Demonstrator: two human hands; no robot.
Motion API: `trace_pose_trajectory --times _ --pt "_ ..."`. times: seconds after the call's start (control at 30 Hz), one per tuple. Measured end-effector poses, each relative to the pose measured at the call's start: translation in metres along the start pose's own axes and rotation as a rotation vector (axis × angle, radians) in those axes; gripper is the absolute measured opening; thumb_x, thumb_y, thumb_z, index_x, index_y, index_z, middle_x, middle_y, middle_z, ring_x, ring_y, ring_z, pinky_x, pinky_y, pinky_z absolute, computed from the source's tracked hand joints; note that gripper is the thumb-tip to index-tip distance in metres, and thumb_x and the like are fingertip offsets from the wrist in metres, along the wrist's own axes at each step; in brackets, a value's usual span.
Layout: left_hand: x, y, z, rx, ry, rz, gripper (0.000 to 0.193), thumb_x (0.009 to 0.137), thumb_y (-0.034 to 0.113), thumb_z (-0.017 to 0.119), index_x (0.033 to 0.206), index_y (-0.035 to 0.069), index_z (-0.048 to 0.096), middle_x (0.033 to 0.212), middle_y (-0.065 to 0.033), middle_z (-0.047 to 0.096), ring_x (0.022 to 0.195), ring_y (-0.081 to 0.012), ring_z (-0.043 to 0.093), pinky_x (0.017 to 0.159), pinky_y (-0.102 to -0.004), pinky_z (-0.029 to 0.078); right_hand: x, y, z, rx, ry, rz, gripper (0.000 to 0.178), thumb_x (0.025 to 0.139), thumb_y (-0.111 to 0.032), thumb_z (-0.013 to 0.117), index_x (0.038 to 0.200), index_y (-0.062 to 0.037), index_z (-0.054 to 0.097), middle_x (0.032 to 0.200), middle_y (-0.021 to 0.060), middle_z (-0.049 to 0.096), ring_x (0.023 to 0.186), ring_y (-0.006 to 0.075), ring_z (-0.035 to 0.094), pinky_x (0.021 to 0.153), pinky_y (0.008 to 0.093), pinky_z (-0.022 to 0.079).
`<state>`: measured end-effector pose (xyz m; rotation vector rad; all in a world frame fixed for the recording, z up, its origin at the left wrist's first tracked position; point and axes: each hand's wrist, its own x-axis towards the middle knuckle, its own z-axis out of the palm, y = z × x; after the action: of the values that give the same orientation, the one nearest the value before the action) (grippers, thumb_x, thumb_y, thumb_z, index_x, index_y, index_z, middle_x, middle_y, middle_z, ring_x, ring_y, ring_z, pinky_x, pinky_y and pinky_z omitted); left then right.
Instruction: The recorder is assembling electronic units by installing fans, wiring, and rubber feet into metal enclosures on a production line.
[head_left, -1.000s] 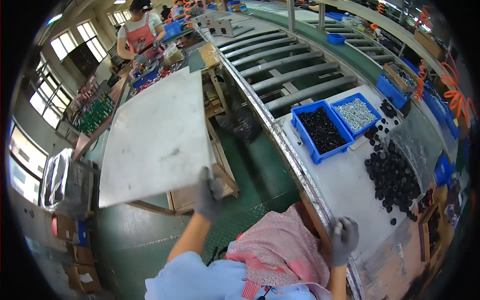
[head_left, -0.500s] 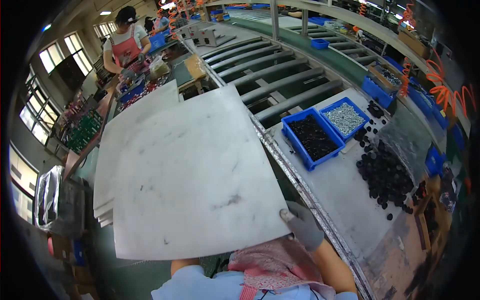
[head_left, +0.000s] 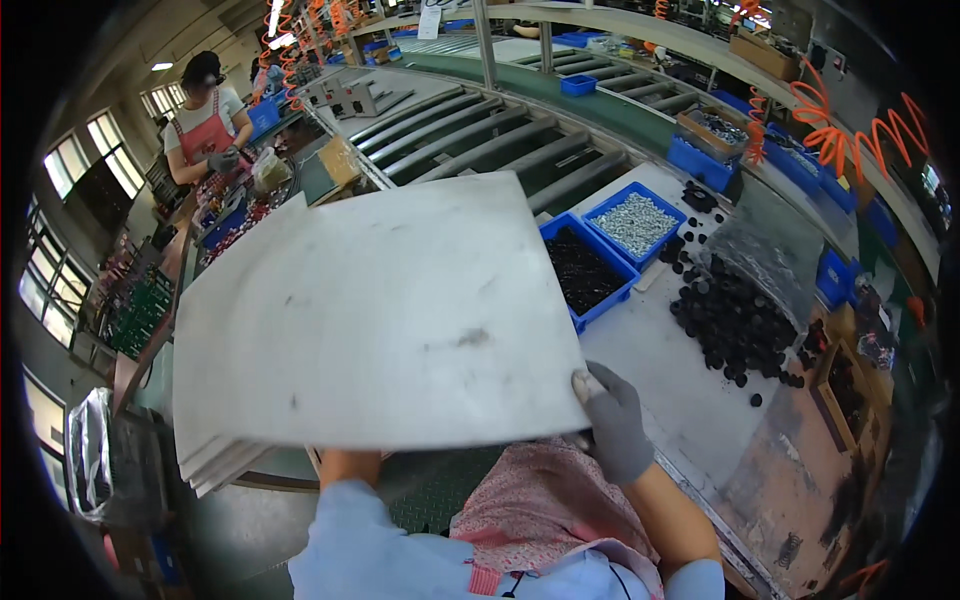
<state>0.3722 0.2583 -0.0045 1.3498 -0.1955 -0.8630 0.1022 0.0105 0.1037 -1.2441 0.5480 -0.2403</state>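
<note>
Right hand (head_left: 612, 420), grey-gloved, closed on the lower right corner of a large white board (head_left: 370, 320), thumb on top. Board held roughly flat at chest level, above the lap and overlapping the near edge of the workbench (head_left: 660, 370). Left hand hidden beneath the board; only the blue-sleeved left forearm (head_left: 350, 480) visible rising under the lower edge, grip not determinable. More white sheets (head_left: 215, 465) stacked just below the board at the lower left, edges fanned out. On the workbench to the right: blue bin of black parts (head_left: 585, 270), partly covered by the board's right edge; blue bin of silvery parts (head_left: 636, 222) just beside it; loose heap of black round parts (head_left: 735, 320) farther right. Roller conveyor (head_left: 480, 140) beyond the board. Another person in a red apron (head_left: 205, 125) at a far bench, upper left, well apart.
</note>
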Motion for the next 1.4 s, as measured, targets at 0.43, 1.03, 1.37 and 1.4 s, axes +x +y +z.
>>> trace_pose_trajectory --times 0.43,1.03,1.37,1.4 --pt "0.186 0.097 0.024 -0.672 -0.478 0.588 0.073 0.091 0.056 0.047 0.139 0.001 0.041 0.137 -0.0216 0.046 0.131 -0.0316 0.041 0.110 -0.0436 0.033 0.021 0.033 0.009 -0.350 -0.488 -0.236 0.033 0.099 -0.022 0.048 0.125 -0.0042 0.056 0.090 0.0067 0.066 0.077 0.0089 0.061 0.070 0.0254 0.051" --pt "0.290 0.017 0.086 1.524 0.461 0.411 0.073 0.087 0.064 0.046 0.148 0.027 0.033 0.155 -0.0214 0.018 0.144 -0.0434 0.010 0.117 -0.0500 0.012 0.015 0.109 -0.087 0.027 0.359 0.053 0.024 0.097 -0.011 0.050 0.115 0.0026 0.060 0.086 0.0102 0.066 0.069 0.0116 0.060 0.059 0.0235 0.048" --pt "0.351 0.049 0.080 1.856 0.340 0.340 0.082 0.085 0.075 0.034 0.152 0.029 0.022 0.156 -0.0206 0.018 0.142 -0.0454 0.016 0.116 -0.0541 0.010 0.001 0.113 -0.075 0.058 0.421 0.017 0.025 0.095 -0.010 0.053 0.116 0.0017 0.060 0.087 0.0079 0.066 0.071 0.0104 0.060 0.061 0.0223 0.048" --pt "0.352 0.047 0.083 1.860 0.339 0.301 0.080 0.086 0.075 0.032 0.152 0.029 0.021 0.156 -0.0205 0.017 0.142 -0.0460 0.016 0.116 -0.0543 0.011 -0.001 0.107 -0.073 0.048 0.421 0.044 0.025 0.095 -0.009 0.053 0.117 0.0015 0.060 0.087 0.0076 0.066 0.072 0.0104 0.060 0.062 0.0225 0.049"
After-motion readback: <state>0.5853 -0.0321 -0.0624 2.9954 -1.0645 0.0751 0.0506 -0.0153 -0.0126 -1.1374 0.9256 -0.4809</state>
